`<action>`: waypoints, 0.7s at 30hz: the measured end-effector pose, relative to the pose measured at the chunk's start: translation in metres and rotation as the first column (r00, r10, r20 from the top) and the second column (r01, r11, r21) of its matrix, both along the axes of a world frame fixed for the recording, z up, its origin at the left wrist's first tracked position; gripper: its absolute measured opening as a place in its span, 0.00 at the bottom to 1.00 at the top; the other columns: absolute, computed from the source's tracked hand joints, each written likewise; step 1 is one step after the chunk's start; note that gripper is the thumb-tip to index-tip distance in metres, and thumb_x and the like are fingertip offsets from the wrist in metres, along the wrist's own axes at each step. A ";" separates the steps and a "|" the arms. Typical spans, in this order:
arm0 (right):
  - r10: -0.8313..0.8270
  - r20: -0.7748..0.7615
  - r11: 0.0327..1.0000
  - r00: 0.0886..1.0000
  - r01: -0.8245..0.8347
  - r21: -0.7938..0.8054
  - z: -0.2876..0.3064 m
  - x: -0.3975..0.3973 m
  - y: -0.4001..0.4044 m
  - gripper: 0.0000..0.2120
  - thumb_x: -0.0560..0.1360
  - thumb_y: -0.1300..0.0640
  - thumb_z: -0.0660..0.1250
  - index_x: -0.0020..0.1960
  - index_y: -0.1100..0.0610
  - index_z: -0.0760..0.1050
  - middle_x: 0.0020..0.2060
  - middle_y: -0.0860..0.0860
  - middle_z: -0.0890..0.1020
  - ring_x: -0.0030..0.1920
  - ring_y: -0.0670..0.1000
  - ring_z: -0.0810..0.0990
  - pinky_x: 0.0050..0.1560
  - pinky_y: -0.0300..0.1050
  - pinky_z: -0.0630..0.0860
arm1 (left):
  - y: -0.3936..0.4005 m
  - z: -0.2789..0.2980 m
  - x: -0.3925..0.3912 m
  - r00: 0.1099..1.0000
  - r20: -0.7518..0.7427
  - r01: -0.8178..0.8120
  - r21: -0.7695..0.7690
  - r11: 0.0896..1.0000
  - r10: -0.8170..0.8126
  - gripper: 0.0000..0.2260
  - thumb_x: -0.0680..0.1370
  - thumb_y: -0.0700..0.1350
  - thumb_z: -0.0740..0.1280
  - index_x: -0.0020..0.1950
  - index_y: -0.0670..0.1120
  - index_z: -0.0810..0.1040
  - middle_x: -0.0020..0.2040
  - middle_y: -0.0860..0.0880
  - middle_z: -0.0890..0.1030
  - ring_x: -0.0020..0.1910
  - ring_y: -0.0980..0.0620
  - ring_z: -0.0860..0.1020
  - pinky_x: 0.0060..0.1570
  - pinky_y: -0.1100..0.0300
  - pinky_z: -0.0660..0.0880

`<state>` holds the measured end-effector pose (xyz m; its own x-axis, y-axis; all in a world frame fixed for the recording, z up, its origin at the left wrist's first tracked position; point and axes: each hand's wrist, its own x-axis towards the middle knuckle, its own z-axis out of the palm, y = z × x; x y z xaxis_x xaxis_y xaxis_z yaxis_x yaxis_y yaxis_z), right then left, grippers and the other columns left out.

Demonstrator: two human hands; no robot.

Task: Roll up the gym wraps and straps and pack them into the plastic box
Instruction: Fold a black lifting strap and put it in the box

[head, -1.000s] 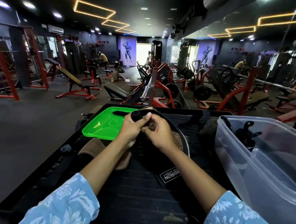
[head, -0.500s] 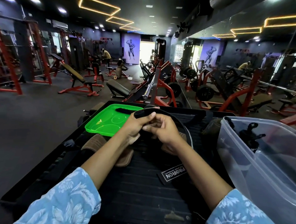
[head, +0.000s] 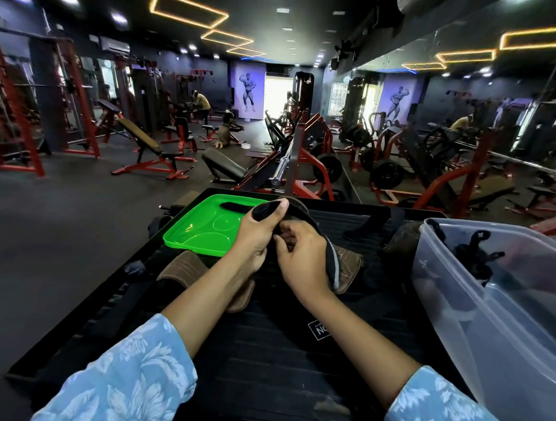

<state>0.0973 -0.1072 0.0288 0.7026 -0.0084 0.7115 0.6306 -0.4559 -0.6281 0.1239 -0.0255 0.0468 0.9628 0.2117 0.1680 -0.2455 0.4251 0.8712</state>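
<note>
Above a black ribbed platform (head: 261,355) I hold a black wrap (head: 327,254) with a grey edge. My left hand (head: 257,232) grips its partly rolled end, thumb pressed on top of the roll. My right hand (head: 301,257) pinches the strap just below the roll. The loose tail hangs down past my right wrist and ends in a white-lettered label (head: 319,330). At the right stands the clear plastic box (head: 479,307), with a black strap (head: 472,254) inside it.
The box's green lid (head: 200,228) lies at the platform's far left with a black item on it. Brown leather pieces (head: 185,269) lie under my forearms, and dark straps (head: 376,223) lie at the far edge. Gym benches and machines fill the floor beyond.
Both hands have kept turning the roll in place. The tail has drawn up, so its label now lies partly hidden behind my right forearm.
</note>
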 end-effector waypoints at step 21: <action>0.331 -0.340 0.939 0.880 -0.271 0.212 0.018 0.015 -0.023 0.05 0.68 0.71 0.71 0.40 0.63 0.78 0.33 0.56 0.80 0.34 0.45 0.77 0.39 0.44 0.73 | 0.000 -0.001 -0.011 0.989 0.106 0.075 0.237 0.969 -0.102 0.07 0.74 0.31 0.65 0.45 0.42 0.78 0.34 0.52 0.83 0.34 0.58 0.81 0.37 0.66 0.78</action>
<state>0.1122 -0.1303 0.0468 0.8981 0.1575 0.4107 0.4336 -0.1598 -0.8868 0.1128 -0.0254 0.0457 0.9469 0.0684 0.3140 -0.3212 0.2392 0.9163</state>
